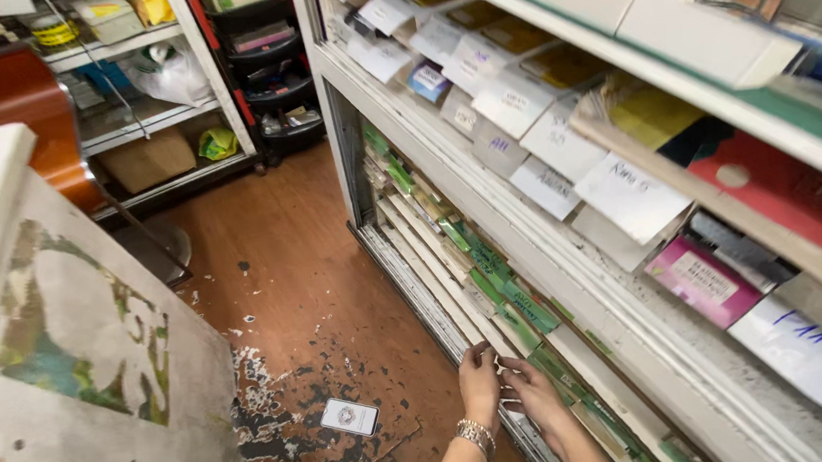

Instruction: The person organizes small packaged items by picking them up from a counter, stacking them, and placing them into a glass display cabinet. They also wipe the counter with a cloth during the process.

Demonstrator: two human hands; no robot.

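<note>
Floor (303, 261): worn brown wood-look, finish flaking in patches. My bracelet (475, 436): shiny metal. Shelf boxes (629, 195): matt white card. Counter side (93, 372): peeling paint.

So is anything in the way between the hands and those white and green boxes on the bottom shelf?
Nothing visible. The left hand and right hand already reach the row of flat boxes on the bottom shelf, fingers touching a white one. The small card lies off to the side on the floor.

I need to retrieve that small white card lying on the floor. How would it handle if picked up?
The white card looks thin and flat, so probably light and slightly bendy. It lies flush on the worn floor, so likely hard to pinch; sliding it first may help.
</note>
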